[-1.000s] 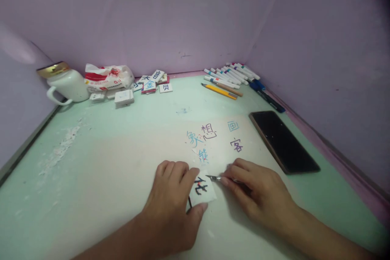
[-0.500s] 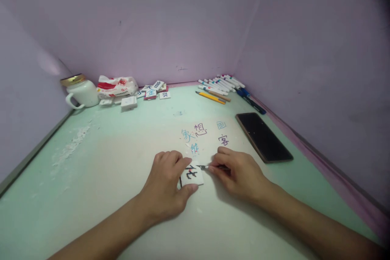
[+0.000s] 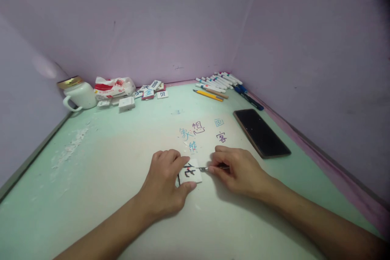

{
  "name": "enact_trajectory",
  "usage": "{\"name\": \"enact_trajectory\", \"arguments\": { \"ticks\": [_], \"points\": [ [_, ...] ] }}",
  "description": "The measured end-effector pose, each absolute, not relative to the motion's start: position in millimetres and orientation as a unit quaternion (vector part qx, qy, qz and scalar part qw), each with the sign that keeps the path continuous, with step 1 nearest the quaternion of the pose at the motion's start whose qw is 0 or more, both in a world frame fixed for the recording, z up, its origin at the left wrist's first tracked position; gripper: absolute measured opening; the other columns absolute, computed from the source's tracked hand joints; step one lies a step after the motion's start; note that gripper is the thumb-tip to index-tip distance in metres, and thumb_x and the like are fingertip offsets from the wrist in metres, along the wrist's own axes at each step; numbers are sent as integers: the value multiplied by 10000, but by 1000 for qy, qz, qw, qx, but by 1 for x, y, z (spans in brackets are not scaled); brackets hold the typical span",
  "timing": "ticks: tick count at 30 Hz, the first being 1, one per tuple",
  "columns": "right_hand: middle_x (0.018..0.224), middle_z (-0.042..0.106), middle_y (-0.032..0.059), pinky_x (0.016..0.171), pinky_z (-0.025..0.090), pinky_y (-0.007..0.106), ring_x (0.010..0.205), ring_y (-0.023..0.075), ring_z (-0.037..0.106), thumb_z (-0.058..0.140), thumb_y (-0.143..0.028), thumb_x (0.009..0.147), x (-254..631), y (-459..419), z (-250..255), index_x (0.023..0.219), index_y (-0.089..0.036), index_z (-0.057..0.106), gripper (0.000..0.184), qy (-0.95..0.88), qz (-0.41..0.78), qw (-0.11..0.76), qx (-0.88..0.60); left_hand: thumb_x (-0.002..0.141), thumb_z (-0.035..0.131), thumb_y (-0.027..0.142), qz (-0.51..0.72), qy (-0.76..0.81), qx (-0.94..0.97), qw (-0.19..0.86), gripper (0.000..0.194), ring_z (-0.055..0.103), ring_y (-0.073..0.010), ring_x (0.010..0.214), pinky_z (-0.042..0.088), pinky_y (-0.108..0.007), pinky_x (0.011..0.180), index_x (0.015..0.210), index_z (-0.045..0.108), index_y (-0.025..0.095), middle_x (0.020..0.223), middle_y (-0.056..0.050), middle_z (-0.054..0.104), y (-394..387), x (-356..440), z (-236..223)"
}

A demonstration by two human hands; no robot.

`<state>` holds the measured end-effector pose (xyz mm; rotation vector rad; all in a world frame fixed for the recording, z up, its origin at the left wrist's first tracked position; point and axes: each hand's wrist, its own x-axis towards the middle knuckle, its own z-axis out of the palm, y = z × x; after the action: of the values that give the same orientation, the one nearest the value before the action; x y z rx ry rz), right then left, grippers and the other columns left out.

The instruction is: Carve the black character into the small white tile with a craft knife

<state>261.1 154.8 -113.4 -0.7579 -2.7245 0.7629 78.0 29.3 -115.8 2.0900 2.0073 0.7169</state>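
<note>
A small white card (image 3: pixel 195 176) with a black handwritten character lies flat on the table in front of me. My left hand (image 3: pixel 166 183) grips it, thumb at the near edge and index finger at the far edge. In my right hand (image 3: pixel 233 170) is a craft knife (image 3: pixel 204 169), pinched close to its blade. The blade points left, its tip over the card's right part by the black strokes. Most of the knife's handle is hidden inside my fist. Just beyond the card, coloured characters (image 3: pixel 198 127) are written on the tabletop, with tiny scraps around them.
A dark phone (image 3: pixel 262 133) lies to the right. At the back right are several white markers (image 3: pixel 217 82) and a yellow pencil-like tool (image 3: pixel 209 96). A lidded mug (image 3: pixel 81 95), a tissue pack (image 3: pixel 114 88) and character cards (image 3: pixel 148 94) stand along the back left.
The knife tip has shifted slightly over the card's right part and its angle has flattened. The whole view has moved a little; my left hand keeps its grip on the card.
</note>
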Motion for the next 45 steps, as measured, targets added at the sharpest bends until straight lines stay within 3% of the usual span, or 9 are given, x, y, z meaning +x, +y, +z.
{"name": "enact_trajectory", "arguments": {
  "ticks": [10, 14, 27, 34, 45],
  "points": [
    [668, 553, -31, 574, 291, 236, 584, 89, 450, 585, -192, 785, 262, 159, -107, 686, -184, 616, 104, -922, 296, 105, -228, 795, 579, 303, 226, 659, 713, 81, 322, 500, -250, 881, 395, -497, 829, 1075, 588, 145, 944, -96, 527, 28, 76, -113],
    [680, 572, -21, 575, 306, 225, 601, 93, 473, 586, -192, 783, 264, 161, -110, 706, -180, 621, 85, -910, 316, 143, -225, 822, 550, 313, 226, 634, 734, 91, 365, 490, -275, 958, 394, -507, 852, 1148, 565, 148, 1033, -123, 525, 29, 72, -113],
    [737, 641, -35, 479, 231, 246, 553, 65, 542, 491, -190, 882, 268, 163, -114, 831, -208, 643, 161, -958, 100, 240, -122, 834, 418, 149, 243, 589, 756, 152, 436, 436, -258, 1138, 351, -503, 968, 1264, 476, 190, 1284, -121, 471, 27, 66, -110],
    [683, 624, -33, 466, 199, 262, 509, 62, 504, 489, -223, 896, 266, 161, -114, 723, -194, 619, 218, -962, 58, 238, -119, 783, 627, 353, 234, 615, 739, 143, 477, 466, -300, 1116, 355, -515, 951, 1219, 535, 183, 1267, -136, 508, 30, 70, -114],
    [706, 635, -30, 475, 209, 264, 526, 68, 513, 489, -198, 889, 265, 161, -113, 757, -203, 633, 196, -969, 52, 220, -100, 808, 590, 301, 235, 623, 732, 145, 405, 476, -274, 1096, 350, -482, 960, 1191, 547, 177, 1248, -125, 525, 31, 74, -111]
  ]
}}
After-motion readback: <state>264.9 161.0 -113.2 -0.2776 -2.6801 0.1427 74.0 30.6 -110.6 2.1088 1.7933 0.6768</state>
